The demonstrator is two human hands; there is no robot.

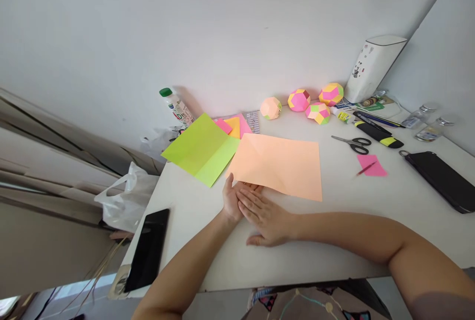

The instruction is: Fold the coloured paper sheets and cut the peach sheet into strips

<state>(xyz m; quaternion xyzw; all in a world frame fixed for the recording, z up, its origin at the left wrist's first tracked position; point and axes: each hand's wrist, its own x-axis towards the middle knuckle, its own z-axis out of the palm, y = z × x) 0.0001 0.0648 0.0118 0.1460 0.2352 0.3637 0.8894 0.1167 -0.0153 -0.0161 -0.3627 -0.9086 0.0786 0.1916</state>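
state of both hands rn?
Left hand: open, palm up, fingers at the peach sheet's near edge.
Right hand: open, fingers laid across the left palm, no object seen in it.

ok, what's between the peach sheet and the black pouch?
Between peach sheet and pouch: a pink slip with a thin reddish item partly on it, scissors just beyond; head view.

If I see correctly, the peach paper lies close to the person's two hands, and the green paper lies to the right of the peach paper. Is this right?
Not quite: the green paper lies to the left of the peach paper, as the head view shows. The peach paper does lie close to the left hand and right hand.
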